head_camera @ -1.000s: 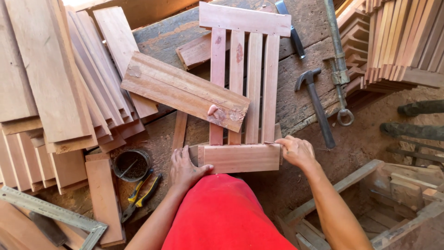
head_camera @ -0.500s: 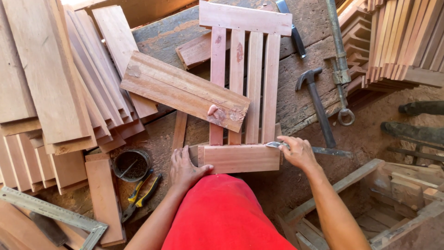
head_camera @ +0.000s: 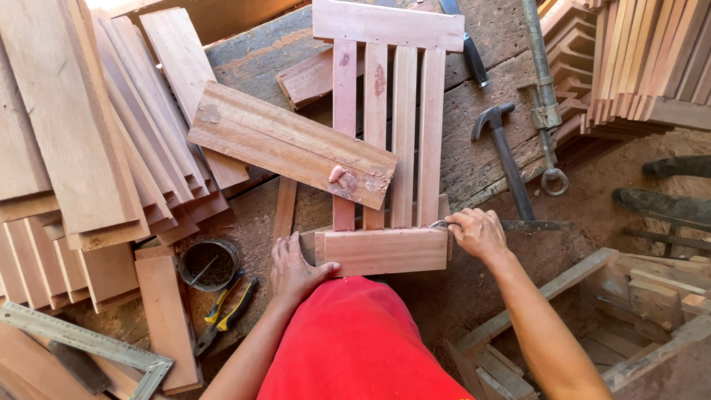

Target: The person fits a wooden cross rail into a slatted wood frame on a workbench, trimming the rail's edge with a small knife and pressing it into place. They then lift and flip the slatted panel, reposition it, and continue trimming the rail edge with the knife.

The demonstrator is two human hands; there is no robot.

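Head view, looking straight down at a workbench (head_camera: 503, 159) of dark, worn planks.

Left hand (head_camera: 295, 268): flat, fingers spread, palm down at the left end of the near crosspiece (head_camera: 385, 250), thumb tip touching its lower left corner. Grips nothing; it presses against the wood.

Right hand (head_camera: 478, 233): fingers curled together at the right end of the same crosspiece, pinching a small metal piece (head_camera: 440, 223) at its top right corner. Cannot tell what the piece is. A thin dark blade or bar (head_camera: 537, 224) runs rightward from behind the hand; cannot tell whether the hand holds it.

The crosspiece lies across the near ends of four upright slats (head_camera: 404, 133). A far crosspiece (head_camera: 387, 24) caps their other ends. Together they form a slatted panel lying flat on the bench, directly ahead of the person's red shirt (head_camera: 355, 341).

A loose grooved board (head_camera: 290, 142) lies tilted across the left slats, its right end overlapping them.

Left: stacks of boards (head_camera: 81, 126) fanned out. Near the left hand: a round tin (head_camera: 209, 264), pliers (head_camera: 226, 315) with yellow-black handles just below it, a metal square (head_camera: 89, 344) at bottom left.

Right of the panel: a hammer (head_camera: 505, 155), head away from the person, handle toward the right hand. Beside it a long clamp (head_camera: 544, 96) with a ring at its end. A dark-handled tool (head_camera: 470, 44) lies near the far crosspiece. More stacked slats (head_camera: 637, 59) at top right. A wooden crate (head_camera: 637, 311) sits on the ground at lower right.
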